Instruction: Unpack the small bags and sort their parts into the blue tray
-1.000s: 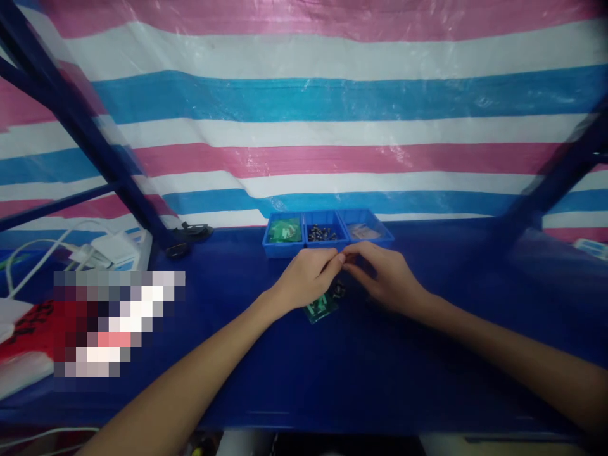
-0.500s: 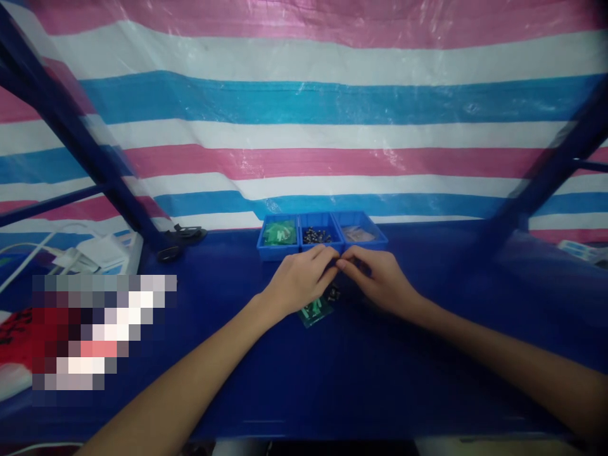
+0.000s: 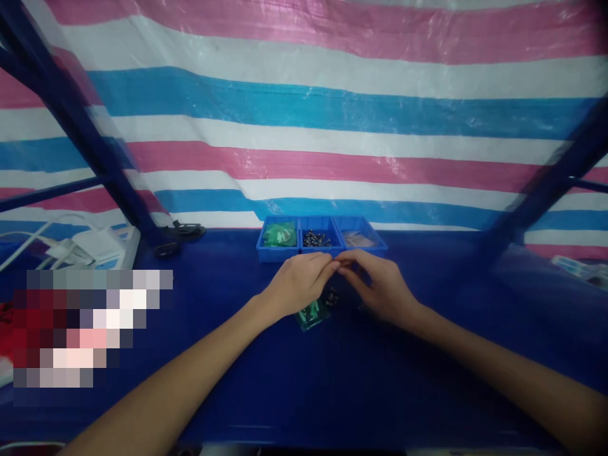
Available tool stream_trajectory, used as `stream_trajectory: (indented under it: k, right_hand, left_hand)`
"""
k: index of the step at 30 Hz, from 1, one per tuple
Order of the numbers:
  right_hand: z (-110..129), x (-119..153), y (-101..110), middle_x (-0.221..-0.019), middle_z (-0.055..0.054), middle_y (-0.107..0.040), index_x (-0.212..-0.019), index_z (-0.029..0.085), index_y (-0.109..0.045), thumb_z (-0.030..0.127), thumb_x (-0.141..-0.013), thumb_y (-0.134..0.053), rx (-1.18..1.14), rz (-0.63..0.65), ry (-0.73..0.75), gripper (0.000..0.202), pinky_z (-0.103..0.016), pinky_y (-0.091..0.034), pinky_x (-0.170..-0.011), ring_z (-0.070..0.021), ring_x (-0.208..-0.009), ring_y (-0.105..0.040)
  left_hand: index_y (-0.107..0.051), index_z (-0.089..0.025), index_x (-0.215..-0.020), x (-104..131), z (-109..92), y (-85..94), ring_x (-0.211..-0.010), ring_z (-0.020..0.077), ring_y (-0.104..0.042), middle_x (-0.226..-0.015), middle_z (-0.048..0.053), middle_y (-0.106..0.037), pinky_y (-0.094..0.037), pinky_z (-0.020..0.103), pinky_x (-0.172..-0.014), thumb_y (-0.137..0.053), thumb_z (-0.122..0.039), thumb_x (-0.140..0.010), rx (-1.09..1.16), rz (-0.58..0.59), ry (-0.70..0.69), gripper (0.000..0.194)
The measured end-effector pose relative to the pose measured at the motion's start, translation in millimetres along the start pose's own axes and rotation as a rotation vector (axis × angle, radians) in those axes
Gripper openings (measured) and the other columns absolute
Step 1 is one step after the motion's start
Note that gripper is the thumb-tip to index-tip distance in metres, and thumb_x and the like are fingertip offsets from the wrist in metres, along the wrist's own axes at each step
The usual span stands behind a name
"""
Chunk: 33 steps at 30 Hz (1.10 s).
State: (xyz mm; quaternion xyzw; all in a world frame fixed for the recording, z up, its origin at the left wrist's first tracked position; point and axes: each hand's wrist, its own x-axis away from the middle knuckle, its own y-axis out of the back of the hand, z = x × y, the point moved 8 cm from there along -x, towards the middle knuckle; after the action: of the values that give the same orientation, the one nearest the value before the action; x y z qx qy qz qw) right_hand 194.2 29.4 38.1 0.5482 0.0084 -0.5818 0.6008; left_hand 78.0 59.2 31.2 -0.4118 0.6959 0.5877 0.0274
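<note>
My left hand point(image 3: 300, 280) and my right hand point(image 3: 380, 283) meet fingertip to fingertip just in front of the blue bins. Both are closed in a pinch; whatever is between the fingers is too small to make out. Below my left hand lies a small clear bag with green and white pieces point(image 3: 312, 315), partly covered by it. Beside the bag is a little pile of dark metallic parts point(image 3: 331, 296). Behind the hands, three joined bins hold green packets point(image 3: 280, 234), dark metallic parts point(image 3: 316, 239) and pale flat pieces point(image 3: 358, 240).
The blue table point(image 3: 380, 386) has a white power strip with plugs and cables point(image 3: 128, 250) at its left. A black object point(image 3: 187, 228) lies at the back left. A red item point(image 3: 6, 332) sits at the left edge. Blue posts flank a striped sheet point(image 3: 304, 107).
The camera view has tilted slightly. My right hand's fingers have shifted a little against my left fingertips; both hands are still together in nearly the same place.
</note>
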Motion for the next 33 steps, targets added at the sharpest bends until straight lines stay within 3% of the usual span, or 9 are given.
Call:
stream_trajectory:
  k: [6, 11, 16, 20, 26, 33]
  right_hand:
    - [-6, -3, 2, -0.083, 0.000, -0.069, -0.095, 0.021, -0.064, 0.025, -0.094, -0.060, -0.021, 0.013, -0.090, 0.006, -0.024, -0.045, -0.061, -0.0137, -0.068, -0.062]
    - [-14, -3, 3, -0.079, 0.000, -0.069, -0.091, 0.020, -0.064, 0.029, -0.095, -0.058, -0.095, 0.006, -0.164, 0.011, -0.025, -0.043, -0.060, -0.0138, -0.067, -0.061]
    - [-19, -1, -3, -0.070, 0.001, -0.064, -0.083, 0.019, -0.062, 0.031, -0.098, -0.052, -0.133, 0.058, -0.219, 0.021, -0.026, -0.039, -0.057, -0.0133, -0.061, -0.056]
    - [-15, -1, -5, -0.062, 0.002, -0.057, -0.074, 0.019, -0.057, 0.032, -0.101, -0.046, -0.068, 0.088, -0.179, 0.032, -0.026, -0.035, -0.055, -0.0127, -0.055, -0.051]
    - [-2, -1, -4, -0.092, -0.005, -0.068, -0.105, 0.020, -0.059, 0.024, -0.098, -0.051, -0.031, 0.062, -0.033, 0.012, -0.029, -0.047, -0.071, -0.0176, -0.080, -0.063]
    - [2, 1, -8, -0.088, -0.004, -0.067, -0.096, 0.020, -0.059, 0.023, -0.098, -0.051, -0.013, 0.091, -0.004, 0.009, -0.028, -0.048, -0.070, -0.0171, -0.077, -0.063]
  left_hand:
    - [-0.052, -0.016, -0.077, 0, -3, 4.5, -0.066, 0.0118, -0.053, -0.070, -0.001, -0.054, -0.037, 0.026, -0.062, -0.033, -0.033, -0.105, 0.143, 0.018, 0.027, 0.038]
    - [-0.056, -0.017, -0.100, 0, -9, 10.0, -0.072, 0.0129, -0.056, -0.080, -0.001, -0.059, -0.041, 0.026, -0.065, -0.046, -0.030, -0.101, 0.089, 0.009, -0.014, 0.017]
    - [-0.054, -0.017, -0.110, 2, -10, 7.7, -0.088, 0.0160, -0.061, -0.103, 0.005, -0.063, -0.049, 0.029, -0.075, -0.044, -0.030, -0.102, -0.073, -0.005, -0.080, 0.019]
    - [-0.056, -0.017, -0.108, 3, -7, 3.4, -0.087, 0.0161, -0.063, -0.101, 0.005, -0.064, -0.051, 0.029, -0.077, -0.036, -0.033, -0.105, -0.097, 0.005, -0.071, 0.026]
    - [-0.057, -0.016, -0.098, 2, -4, 7.5, -0.081, 0.0149, -0.061, -0.092, 0.004, -0.063, -0.049, 0.028, -0.073, -0.034, -0.034, -0.105, -0.075, -0.032, -0.031, 0.030]
    - [-0.057, -0.016, -0.087, 1, -3, 9.0, -0.073, 0.0131, -0.059, -0.080, 0.002, -0.061, -0.045, 0.025, -0.068, -0.034, -0.036, -0.105, -0.087, -0.037, -0.022, 0.035]
